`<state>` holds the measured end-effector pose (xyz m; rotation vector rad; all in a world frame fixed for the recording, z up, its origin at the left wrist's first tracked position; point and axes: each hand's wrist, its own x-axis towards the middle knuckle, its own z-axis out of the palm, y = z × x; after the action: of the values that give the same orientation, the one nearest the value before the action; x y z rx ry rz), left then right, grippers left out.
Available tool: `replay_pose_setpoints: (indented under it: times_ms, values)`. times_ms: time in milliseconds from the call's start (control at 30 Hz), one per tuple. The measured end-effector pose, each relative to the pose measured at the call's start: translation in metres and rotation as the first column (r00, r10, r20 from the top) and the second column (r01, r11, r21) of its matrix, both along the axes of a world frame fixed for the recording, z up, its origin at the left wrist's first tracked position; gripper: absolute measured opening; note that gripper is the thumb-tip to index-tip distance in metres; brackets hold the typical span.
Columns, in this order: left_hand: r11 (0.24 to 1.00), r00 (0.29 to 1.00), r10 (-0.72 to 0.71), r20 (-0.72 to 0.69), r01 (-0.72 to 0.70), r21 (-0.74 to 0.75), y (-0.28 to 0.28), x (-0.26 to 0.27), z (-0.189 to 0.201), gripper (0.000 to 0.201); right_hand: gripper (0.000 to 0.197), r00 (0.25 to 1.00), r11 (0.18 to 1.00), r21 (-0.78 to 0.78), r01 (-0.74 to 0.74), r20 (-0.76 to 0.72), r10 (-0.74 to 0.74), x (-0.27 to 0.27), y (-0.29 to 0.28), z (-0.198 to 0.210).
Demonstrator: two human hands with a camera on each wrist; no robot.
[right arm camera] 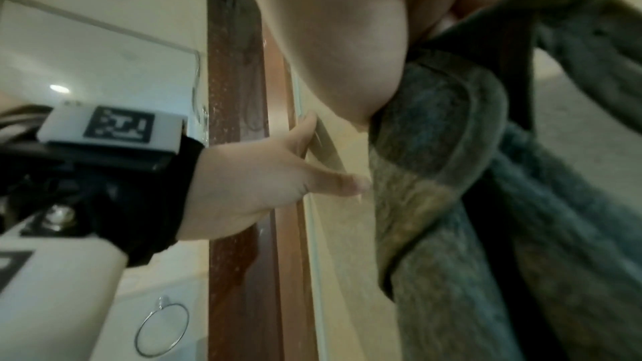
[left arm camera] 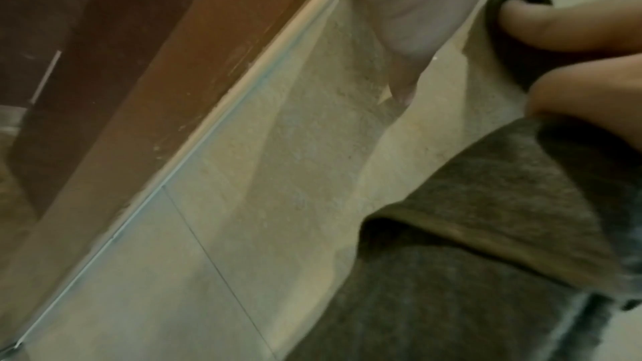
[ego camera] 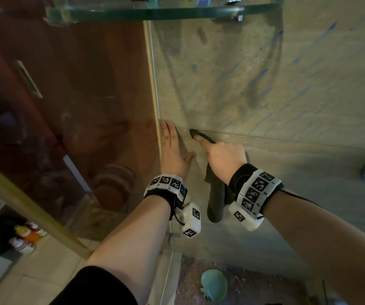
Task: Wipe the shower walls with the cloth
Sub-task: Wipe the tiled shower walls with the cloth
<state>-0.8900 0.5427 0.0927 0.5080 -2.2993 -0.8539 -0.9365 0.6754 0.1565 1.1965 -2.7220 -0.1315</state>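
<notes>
Head view: two hands (ego camera: 172, 150) (ego camera: 223, 157), one cloth (ego camera: 215, 203).

Wall: beige shower tile (left arm camera: 264, 174), one thin grout line running across it.
Corner: pale sealed joint (left arm camera: 222, 122) meeting a brown panel (left arm camera: 145, 51).
Left hand (left arm camera: 399, 10): fingers flat against the tile.
Right hand (left arm camera: 590, 59): forefinger pressing a dark grey cloth (left arm camera: 486, 229) to the tile; the rest of the cloth hangs below.

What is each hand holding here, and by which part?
The right hand grips the dark cloth at its upper end, forefinger pressing it to the tiled wall. The left hand holds nothing, lying flat against the wall.
</notes>
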Motion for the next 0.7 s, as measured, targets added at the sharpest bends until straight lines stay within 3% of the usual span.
replay_pose_setpoints:
  times_ms: [133, 300, 467, 600, 700]
  values:
    - [1.000, 1.000, -0.003, 0.009, 0.003, 0.009, 0.000, -0.001, 0.000, 0.115, 0.073, 0.995, 0.992, -0.101, 0.075, -0.057, -0.081, -0.003, 0.003, 0.012]
    - [1.000, 0.999, -0.008, 0.048, 0.009, -0.019, -0.002, 0.004, 0.001, 0.112, 0.077, 1.000, 0.996, 0.090, -0.017, -0.003, 0.018, 0.000, 0.003, 0.006]
    - [0.999, 0.999, 0.020, 0.037, -0.018, -0.045, -0.001, 0.003, 0.000, 0.113, 0.077, 0.992, 0.997, 0.002, 0.080, -0.100, -0.080, -0.008, 0.010, 0.013]
    - [0.997, 0.999, 0.023, 0.031, -0.021, -0.068, -0.001, 0.004, -0.001, 0.110, 0.081, 0.999, 0.995, 0.098, 0.005, 0.039, -0.009, -0.004, 0.006, 0.002]
    - [0.996, 0.997, 0.039, 0.061, -0.034, -0.082, -0.001, 0.004, 0.000, 0.109, 0.082, 0.999, 0.986, 0.164, 0.017, 0.040, -0.023, -0.003, 0.011, 0.000]
